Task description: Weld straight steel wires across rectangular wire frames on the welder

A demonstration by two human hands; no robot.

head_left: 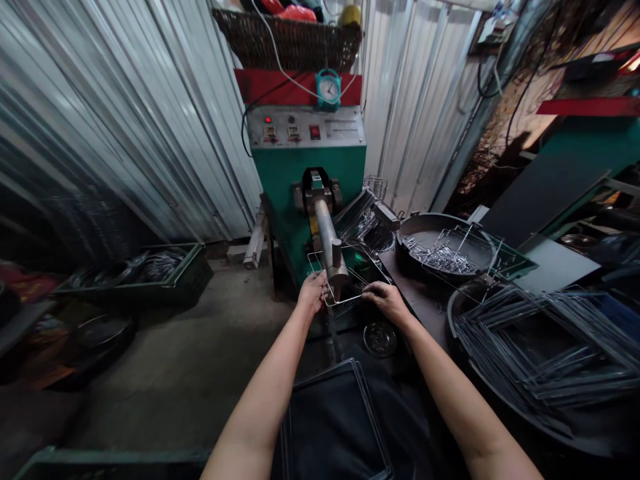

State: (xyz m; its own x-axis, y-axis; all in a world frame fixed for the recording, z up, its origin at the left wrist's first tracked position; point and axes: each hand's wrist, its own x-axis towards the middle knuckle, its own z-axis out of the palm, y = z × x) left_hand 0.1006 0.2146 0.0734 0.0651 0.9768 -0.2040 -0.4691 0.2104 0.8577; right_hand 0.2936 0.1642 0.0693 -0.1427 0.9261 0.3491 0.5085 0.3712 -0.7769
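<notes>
My left hand (313, 293) has its fingers closed on the left edge of a thin rectangular wire frame (351, 299). The frame sits around the tip of the metal arm (327, 230) that juts from a green machine (277, 180), which looks like a spot welder. At the frame's right side, my right hand (386, 299) pinches the wire; whether a smaller piece is also between the fingertips I cannot tell. Just below the hands stands a small metal bowl (380, 339). Several larger wire frames (367, 393) lie on the dark cloth over my lap.
To the right, a round pan (406, 250) contains small metal pieces, and a large basin (453, 313) is heaped with wire frames. A green crate (193, 277) with metal parts sits on the left floor. A clock (329, 88) hangs above the control panel (340, 133).
</notes>
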